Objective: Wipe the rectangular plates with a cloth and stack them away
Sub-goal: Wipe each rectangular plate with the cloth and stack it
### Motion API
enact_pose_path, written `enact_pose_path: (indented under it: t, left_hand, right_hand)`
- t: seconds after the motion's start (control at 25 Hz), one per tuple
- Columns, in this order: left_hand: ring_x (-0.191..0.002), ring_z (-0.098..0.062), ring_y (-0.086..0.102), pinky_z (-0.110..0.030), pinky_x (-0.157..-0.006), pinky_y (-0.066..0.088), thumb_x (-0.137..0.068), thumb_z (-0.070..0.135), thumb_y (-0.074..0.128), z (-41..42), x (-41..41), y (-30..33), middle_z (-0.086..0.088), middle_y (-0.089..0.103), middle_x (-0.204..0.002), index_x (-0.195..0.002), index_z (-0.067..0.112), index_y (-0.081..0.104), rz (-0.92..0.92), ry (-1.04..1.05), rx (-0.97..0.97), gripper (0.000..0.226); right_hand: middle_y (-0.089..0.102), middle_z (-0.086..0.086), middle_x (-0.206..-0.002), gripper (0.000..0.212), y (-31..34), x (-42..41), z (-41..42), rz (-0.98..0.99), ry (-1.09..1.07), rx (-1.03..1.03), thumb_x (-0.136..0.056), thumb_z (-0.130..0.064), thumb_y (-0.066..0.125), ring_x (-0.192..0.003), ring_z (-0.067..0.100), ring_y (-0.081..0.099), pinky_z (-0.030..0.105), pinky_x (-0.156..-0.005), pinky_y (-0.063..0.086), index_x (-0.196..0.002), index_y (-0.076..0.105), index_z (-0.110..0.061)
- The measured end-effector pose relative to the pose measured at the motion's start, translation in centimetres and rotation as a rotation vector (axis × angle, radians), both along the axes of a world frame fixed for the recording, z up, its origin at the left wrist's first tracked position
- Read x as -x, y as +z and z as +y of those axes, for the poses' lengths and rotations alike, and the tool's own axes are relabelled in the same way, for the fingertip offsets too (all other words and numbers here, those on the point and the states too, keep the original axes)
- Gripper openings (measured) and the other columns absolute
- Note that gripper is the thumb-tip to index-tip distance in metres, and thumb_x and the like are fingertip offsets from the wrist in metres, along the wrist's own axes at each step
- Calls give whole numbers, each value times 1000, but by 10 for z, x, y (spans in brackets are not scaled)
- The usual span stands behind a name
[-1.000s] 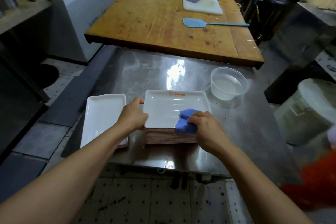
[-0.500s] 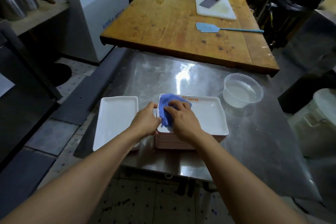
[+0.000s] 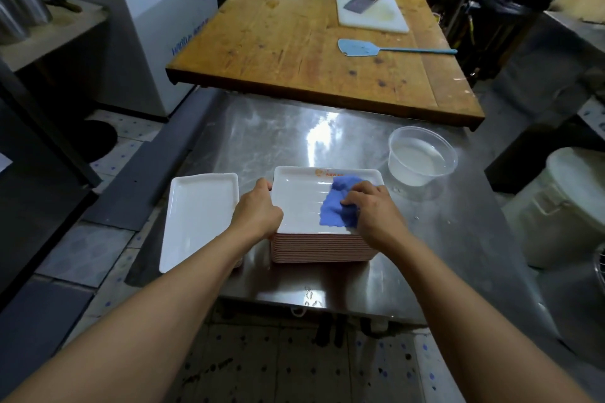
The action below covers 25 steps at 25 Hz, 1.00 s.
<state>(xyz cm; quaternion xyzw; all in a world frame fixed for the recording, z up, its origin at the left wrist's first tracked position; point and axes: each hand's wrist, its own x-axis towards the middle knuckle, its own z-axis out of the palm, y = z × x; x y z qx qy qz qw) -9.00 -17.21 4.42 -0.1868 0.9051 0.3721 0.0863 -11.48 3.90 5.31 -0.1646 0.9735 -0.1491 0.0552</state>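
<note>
A tall stack of white rectangular plates [image 3: 304,199] stands near the front of the steel table [image 3: 327,137]. My left hand [image 3: 258,213] grips the left rim of the top plate. My right hand [image 3: 373,213] presses a blue cloth [image 3: 337,209] flat on the right half of that plate. To the left of the stack lies a smaller pile of white rectangular plates [image 3: 199,216], reaching the table's left edge.
A clear plastic tub of water [image 3: 420,159] sits right of the stack. Behind the steel table is a wooden table [image 3: 294,42] with a blue spatula [image 3: 363,49], a cutting board [image 3: 373,13] and bowls. A white freezer [image 3: 157,10] stands left, a white bucket [image 3: 569,203] right.
My right hand has swept the blue cloth from the plate's left side across to its right side. My left hand has kept its hold on the left rim.
</note>
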Motion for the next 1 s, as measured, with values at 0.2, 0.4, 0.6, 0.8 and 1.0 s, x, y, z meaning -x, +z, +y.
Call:
enact_pose_path:
  t: [0.2, 0.4, 0.6, 0.8, 1.0]
  left_hand:
    - [-79, -32, 62, -44, -72, 57, -75, 1, 44, 2, -3, 4, -6, 57, -89, -108, 18, 44, 25, 6, 22, 37]
    - [-89, -34, 61, -40, -77, 53, -79, 2, 44, 7, -9, 9, -13, 62, -104, -119, 13, 44, 35, -18, 102, 42]
    - [-109, -31, 52, -38, -79, 43, -87, 27, 58, 19, -23, 17, -9, 54, -120, -122, 15, 44, 85, -23, 405, 40]
    - [-115, -18, 39, -31, -84, 39, -83, 44, 63, 52, -27, 15, 2, 50, -118, -122, 24, 57, 324, -397, 509, 45]
    - [-112, -19, 46, -30, -75, 36, -86, 22, 61, 74, -28, 7, 1, 59, -113, -100, 18, 70, 403, -537, 706, 17]
  right_hand:
    - [59, 0, -118, 31, 14, -24, 20, 9, 59, -72, -85, 2, 49, -99, 25, 47, 29, -79, 40, -103, 68, -15]
    - [60, 2, -115, 28, 29, -34, 21, 68, 81, -329, -91, -6, 43, -102, 23, 48, 25, -71, 31, -109, 63, -13]
    - [60, 12, -107, 31, 38, -40, 34, 67, -115, -62, -83, 3, 48, -105, 30, 50, 30, -75, 42, -107, 64, -9]
    - [66, 17, -85, 29, 38, -41, 51, 167, -321, 244, -73, 7, 49, -82, 33, 58, 32, -63, 41, -87, 72, -6]
    - [66, 11, -72, 26, 36, -51, 58, 195, -350, 386, -73, 7, 49, -72, 26, 61, 35, -63, 50, -74, 71, -7]
